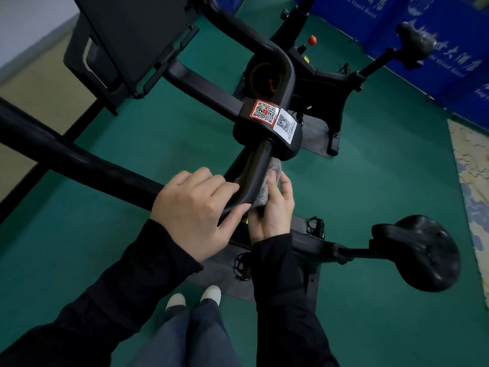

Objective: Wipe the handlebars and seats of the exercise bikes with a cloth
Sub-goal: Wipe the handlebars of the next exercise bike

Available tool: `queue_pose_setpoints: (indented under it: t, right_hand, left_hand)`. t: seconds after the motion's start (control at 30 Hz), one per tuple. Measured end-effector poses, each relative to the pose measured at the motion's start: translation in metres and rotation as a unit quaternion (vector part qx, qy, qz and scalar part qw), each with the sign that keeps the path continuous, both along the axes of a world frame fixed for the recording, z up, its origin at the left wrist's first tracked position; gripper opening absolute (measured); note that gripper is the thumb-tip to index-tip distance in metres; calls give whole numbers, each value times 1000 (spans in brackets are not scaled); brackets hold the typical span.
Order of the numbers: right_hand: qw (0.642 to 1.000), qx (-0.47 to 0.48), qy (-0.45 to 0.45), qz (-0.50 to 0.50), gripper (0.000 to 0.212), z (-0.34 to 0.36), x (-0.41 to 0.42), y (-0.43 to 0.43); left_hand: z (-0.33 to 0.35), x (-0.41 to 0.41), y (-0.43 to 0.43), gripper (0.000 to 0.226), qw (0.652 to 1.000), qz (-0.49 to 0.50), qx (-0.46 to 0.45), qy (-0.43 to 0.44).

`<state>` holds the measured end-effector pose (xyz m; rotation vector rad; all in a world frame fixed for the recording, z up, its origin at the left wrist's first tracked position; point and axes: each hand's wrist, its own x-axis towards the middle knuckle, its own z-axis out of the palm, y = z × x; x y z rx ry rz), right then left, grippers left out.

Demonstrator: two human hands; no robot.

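Black sleeves (127,290) of mine reach over my white shoes (210,294) to the near bike's handlebar (258,165), which crosses in front of the grey cloth (271,176) and hides part of it. Its seat (423,252) sits off to my right, and a second bike (330,83) stands beyond on the green floor (383,181). My left hand (195,207) curls around the bar's bend, while my right hand (274,210) grips the cloth against the bar just below the QR stickers (274,117).

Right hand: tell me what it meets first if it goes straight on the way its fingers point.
Probably the black centre clamp bearing the QR stickers: the right hand, pressing the grey cloth to the handlebar, points up the bar at it. Depth is unclear.
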<state>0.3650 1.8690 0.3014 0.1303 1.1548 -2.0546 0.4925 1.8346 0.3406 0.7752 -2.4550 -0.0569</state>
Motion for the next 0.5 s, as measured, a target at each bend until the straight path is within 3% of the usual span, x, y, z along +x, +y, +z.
queue_pose_setpoints:
  t: [0.13,0.37,0.43,0.5]
  right_hand:
    - [999,-21,-45,20,17,-3,1,-5]
    - [995,-23,-62,76,15,-3,-9,-3]
    - [997,-8,-38,74,14,-2,-13,2]
    - [996,19,52,69,7,0,-16,16]
  left_hand:
    - [-2,0,0,29,1000,2,-14,-1]
    - [1,-1,2,30,1000,6,-10,-4]
    - [1,-1,2,31,1000,9,-3,-6]
    - [1,-2,3,32,1000,17,7,-9]
